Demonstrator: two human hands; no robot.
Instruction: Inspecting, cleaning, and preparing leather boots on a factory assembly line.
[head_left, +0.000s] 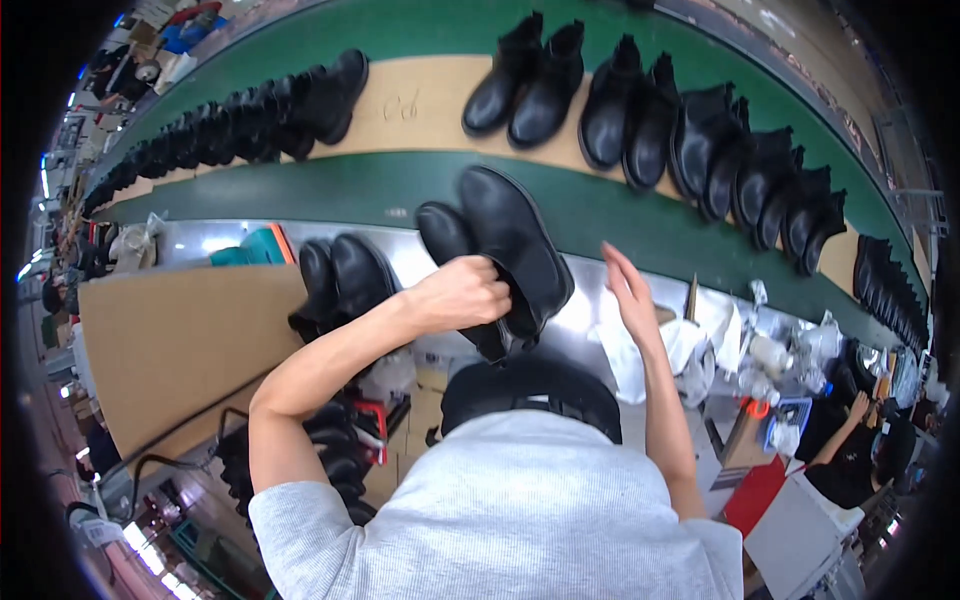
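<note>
Your left hand (465,292) covers part of the held boots (510,225), its curled fingertips out of sight — whether you grip one boot or both can't be told. Your left forearm (340,348) hides part of the standing pair (358,272); your arm also covers some lower boots (335,440). The far-left row (215,135) shrinks too small to count — and the lower edge cuts off your shirt (520,500).

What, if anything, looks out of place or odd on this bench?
The crumpled white sheets and clear bottle cluttering the right of the metal bench look untidy against the orderly rows of black boots. The pair in the left hand shows no obvious damage; no spill is visible.
</note>
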